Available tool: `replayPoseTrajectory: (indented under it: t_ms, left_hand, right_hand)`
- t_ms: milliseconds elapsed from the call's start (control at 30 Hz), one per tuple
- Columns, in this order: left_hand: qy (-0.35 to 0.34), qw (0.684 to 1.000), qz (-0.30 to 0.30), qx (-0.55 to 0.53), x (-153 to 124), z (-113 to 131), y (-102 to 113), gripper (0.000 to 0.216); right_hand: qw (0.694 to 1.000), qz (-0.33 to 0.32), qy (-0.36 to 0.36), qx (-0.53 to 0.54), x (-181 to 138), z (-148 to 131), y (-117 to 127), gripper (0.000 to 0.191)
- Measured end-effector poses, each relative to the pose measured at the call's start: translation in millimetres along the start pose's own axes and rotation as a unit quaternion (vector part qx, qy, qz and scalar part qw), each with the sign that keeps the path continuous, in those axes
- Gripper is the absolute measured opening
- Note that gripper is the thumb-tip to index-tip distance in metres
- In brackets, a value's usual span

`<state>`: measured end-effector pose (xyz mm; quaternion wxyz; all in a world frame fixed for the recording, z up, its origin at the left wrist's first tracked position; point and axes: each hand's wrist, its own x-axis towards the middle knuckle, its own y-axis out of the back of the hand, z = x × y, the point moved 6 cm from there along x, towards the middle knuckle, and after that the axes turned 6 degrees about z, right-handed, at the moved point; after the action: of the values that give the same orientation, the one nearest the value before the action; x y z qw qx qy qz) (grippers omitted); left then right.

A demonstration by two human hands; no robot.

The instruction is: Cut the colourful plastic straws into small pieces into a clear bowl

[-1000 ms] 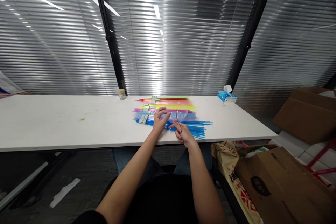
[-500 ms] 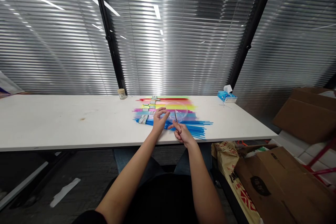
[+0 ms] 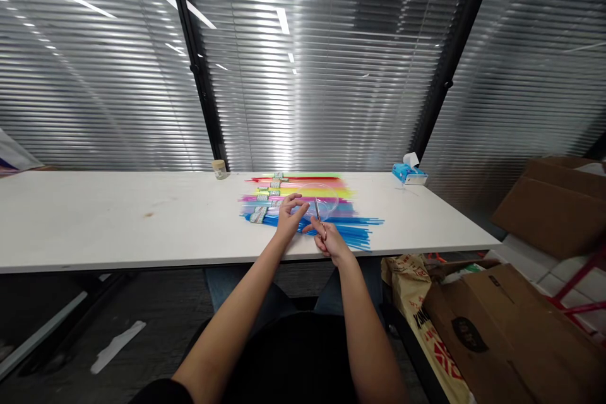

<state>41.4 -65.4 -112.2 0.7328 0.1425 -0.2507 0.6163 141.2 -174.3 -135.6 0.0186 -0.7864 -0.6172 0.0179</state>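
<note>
My right hand (image 3: pixel 331 245) grips a pair of scissors (image 3: pixel 317 209), its fingers at the handles and the blades pointing up and away from me. Just left of it, my left hand (image 3: pixel 288 221) has its thumb and fingertips brought together in a pinch; what lies between them is too small to make out. Under both hands spreads a bundle of thin blue sticks (image 3: pixel 357 237) with a paper label at its left end. Behind the scissors shows a clear round plastic dish (image 3: pixel 337 203), over rows of yellow sticks (image 3: pixel 345 193), purple, pink, red and light blue ones.
The white table (image 3: pixel 104 221) runs along a wall of blinds. A paper cup (image 3: pixel 219 169) stands at the back, and a blue tissue pack (image 3: pixel 409 174) lies at the back right. Cardboard boxes (image 3: pixel 511 322) and a tan printed bag (image 3: pixel 411 278) sit right of the table.
My left hand has shifted slightly to the right, nearer the scissors. The right hand and the sticks look almost unmoved.
</note>
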Motion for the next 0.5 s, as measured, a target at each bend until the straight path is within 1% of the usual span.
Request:
replayPoseTrajectory:
  t_ms: [200,333,500]
  left_hand:
    - [0.004,1.000,0.005,-0.003,0.1,0.4,1.9,0.032]
    - [0.006,1.000,0.028,-0.010,1.9,-0.7,5.6,0.039]
    - [0.001,0.999,0.038,-0.009,3.6,-0.4,6.4,0.038]
  right_hand:
    - [1.000,0.015,-0.001,0.000,2.5,4.2,2.3,0.055]
    - [1.000,0.024,-0.004,0.003,3.8,5.7,3.9,0.052]
    - [0.999,0.032,-0.003,0.006,3.8,5.1,4.7,0.053]
